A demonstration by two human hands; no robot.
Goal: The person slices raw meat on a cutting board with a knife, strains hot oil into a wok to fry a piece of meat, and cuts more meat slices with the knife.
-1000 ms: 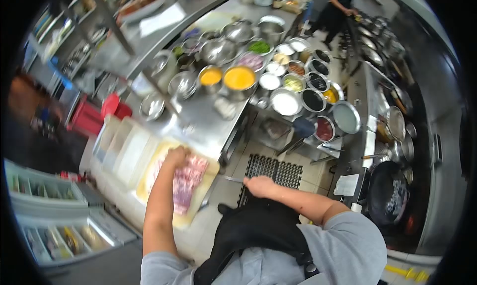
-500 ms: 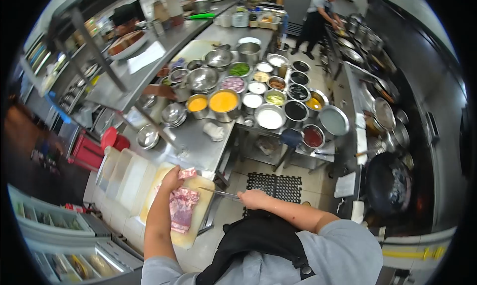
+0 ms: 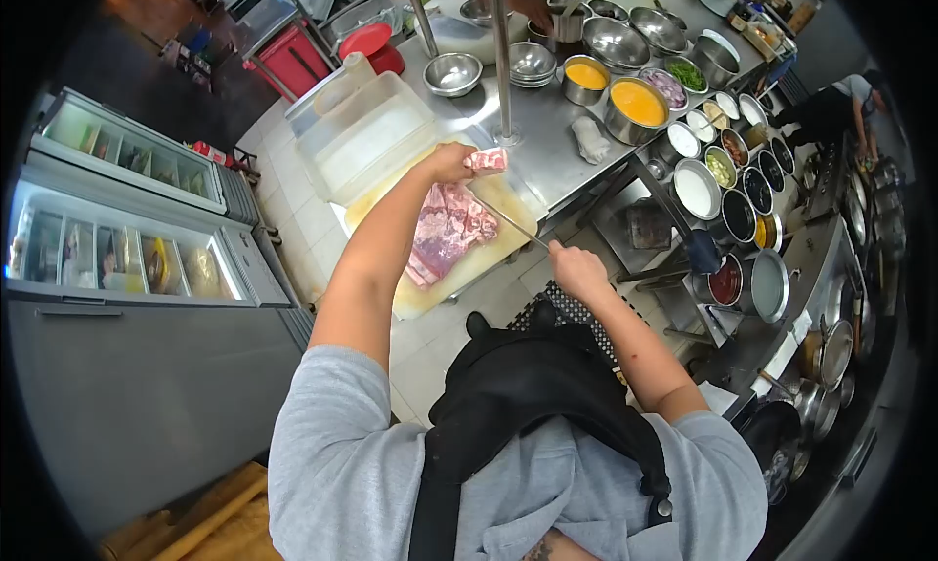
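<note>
My left hand (image 3: 450,162) is closed on a cut strip of raw meat (image 3: 489,160), held over the far end of a pale cutting board (image 3: 508,243). Below it on the board lies a larger slab of raw ribbed meat (image 3: 445,231), pink with white fat. My right hand (image 3: 578,271) grips a knife (image 3: 516,224) by its handle, which the fingers mostly hide. The blade slants across the board, its tip close to the slab's upper right edge; contact cannot be made out.
Translucent plastic tubs (image 3: 366,146) stand left of the board. Steel bowls (image 3: 452,73), a crumpled white cloth (image 3: 589,141) and a pot of orange liquid (image 3: 638,104) sit on the counter. A shelf post (image 3: 503,67) rises behind. Another person's hand (image 3: 532,12) is at the back.
The camera view has swung, bringing the fridge drawers into sight at left. Both hands keep their hold, and the knife tip appears closer to the slab.
</note>
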